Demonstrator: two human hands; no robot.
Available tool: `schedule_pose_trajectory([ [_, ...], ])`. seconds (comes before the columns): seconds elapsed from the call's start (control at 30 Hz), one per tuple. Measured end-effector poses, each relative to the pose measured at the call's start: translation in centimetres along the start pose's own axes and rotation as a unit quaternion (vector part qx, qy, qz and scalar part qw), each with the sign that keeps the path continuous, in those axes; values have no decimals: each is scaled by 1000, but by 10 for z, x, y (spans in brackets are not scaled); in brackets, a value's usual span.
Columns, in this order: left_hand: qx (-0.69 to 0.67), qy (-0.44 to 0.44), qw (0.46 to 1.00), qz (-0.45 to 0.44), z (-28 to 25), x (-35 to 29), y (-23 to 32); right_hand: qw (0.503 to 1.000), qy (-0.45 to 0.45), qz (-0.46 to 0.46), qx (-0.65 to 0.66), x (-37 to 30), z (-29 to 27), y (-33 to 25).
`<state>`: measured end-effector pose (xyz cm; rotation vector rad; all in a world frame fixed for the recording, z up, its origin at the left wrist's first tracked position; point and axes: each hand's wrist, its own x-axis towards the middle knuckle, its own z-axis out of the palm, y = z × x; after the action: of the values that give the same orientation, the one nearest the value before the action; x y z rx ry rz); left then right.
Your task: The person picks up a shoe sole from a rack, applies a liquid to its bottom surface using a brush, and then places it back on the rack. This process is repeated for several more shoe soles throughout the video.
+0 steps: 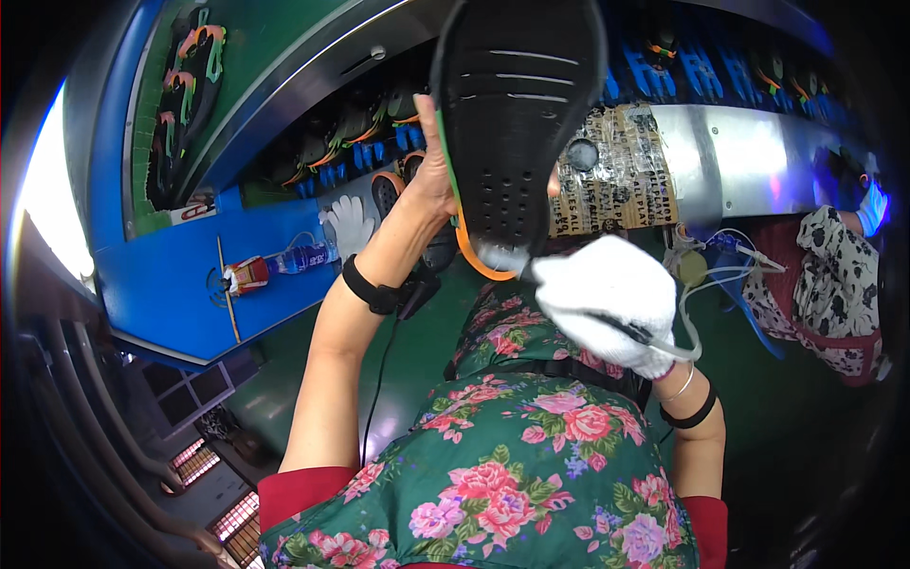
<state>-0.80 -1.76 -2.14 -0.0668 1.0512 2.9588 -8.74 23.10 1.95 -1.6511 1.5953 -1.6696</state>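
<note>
Fingers of the bare left hand wrap the edge of a black shoe sole, holding it raised with its tread facing the camera and an orange rim along its lower edge. The right hand, in a white glove, is clenched around a thin tool whose tip meets the sole's lower end. A spare white glove and a plastic bottle lie on the blue workbench.
</note>
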Motion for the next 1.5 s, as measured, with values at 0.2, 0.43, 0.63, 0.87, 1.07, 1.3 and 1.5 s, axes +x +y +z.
schedule_pose_trajectory([
  [0.2,96,60,988,-103,6,-8,7,993,-90,-64,47,3,2,11],
  [0.43,-53,178,971,-148,4,-22,2,960,-136,187,158,2,-4,3],
  [0.63,-152,263,952,-34,4,-42,-33,958,162,189,143,26,-6,4],
  [0.87,37,181,981,-55,4,-61,-62,995,81,47,-19,34,-29,9],
  [1.07,-144,247,958,-34,15,-65,-53,992,85,17,-93,31,-26,-18],
  [1.3,-324,43,945,-2,27,-57,-50,970,149,-23,-190,35,-31,-25],
  [1.5,-381,101,919,-8,44,-50,-79,971,151,-36,-184,55,-30,-20],
])
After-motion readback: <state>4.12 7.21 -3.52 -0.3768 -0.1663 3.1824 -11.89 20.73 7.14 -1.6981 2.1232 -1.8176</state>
